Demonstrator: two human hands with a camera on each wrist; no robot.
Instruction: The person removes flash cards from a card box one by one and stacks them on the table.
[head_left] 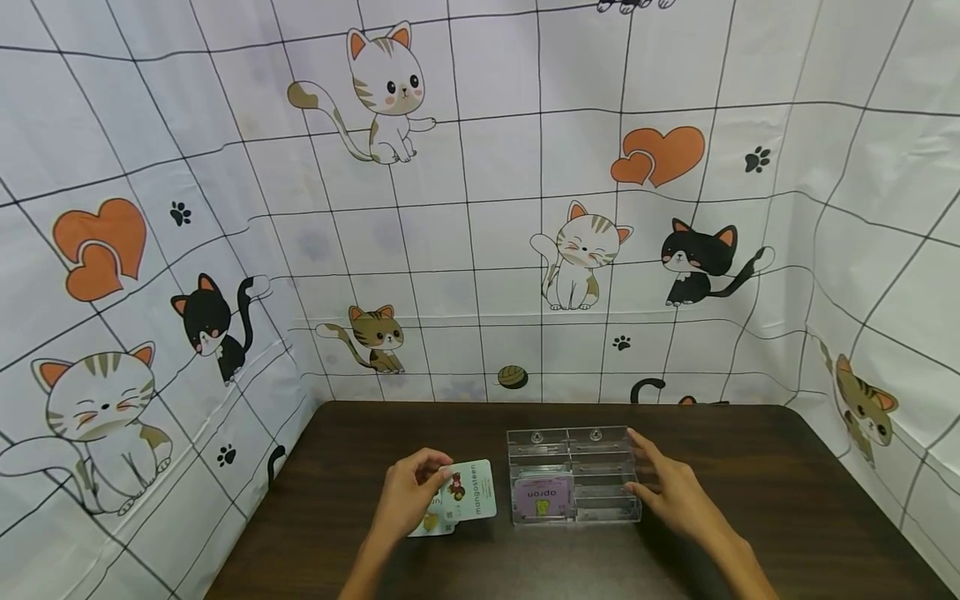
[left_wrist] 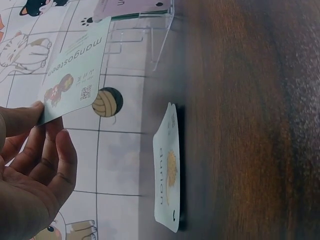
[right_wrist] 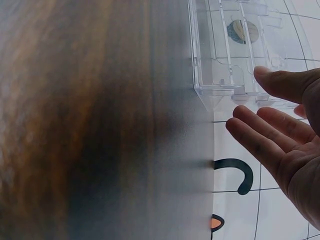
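My left hand (head_left: 401,493) pinches a pale green card printed "mangosteen" (head_left: 474,492) between thumb and fingers. In the left wrist view this card (left_wrist: 75,75) is raised off the table, with its picture and print showing. Below it a second card, printed "durian" (left_wrist: 167,175), lies on the table, partly covered in the head view. A clear plastic rack (head_left: 603,468) with tiered compartments stands right of the cards. A purple "apron" card (head_left: 543,497) sits in its lower left compartment. At the rack's right side is my right hand (head_left: 678,498), thumb and fingers extended along the edge.
The dark wooden table (head_left: 570,562) holds the cards and rack. White cloth (head_left: 480,250) with cats, hearts and grid lines hangs behind the table and along both sides.
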